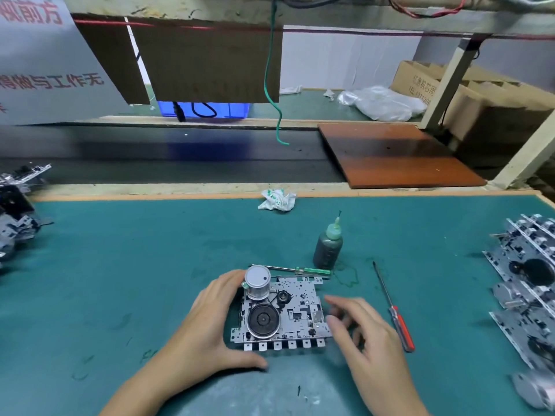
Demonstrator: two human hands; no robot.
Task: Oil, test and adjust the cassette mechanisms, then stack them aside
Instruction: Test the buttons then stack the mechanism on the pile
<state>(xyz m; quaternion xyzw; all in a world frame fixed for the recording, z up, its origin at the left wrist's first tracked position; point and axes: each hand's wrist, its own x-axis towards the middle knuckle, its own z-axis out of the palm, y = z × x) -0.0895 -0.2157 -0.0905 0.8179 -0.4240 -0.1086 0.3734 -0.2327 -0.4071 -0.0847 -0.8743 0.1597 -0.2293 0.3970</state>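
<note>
Mechanism [280,315] at mat [120,265] six o'clock | I judge it stiff, light, sharp-edged: hold the plate edges | left hand [207,328] cups its nine o'clock side | right hand [360,334] blurred, loosely curled, empty.

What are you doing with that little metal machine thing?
A person is working on a cassette mechanism lying on the green mat. The left hand grips its left side, and the right hand hovers blurred at its right edge. An oil bottle and two screwdrivers lie nearby, untouched. More mechanisms are stacked at the right.
</note>
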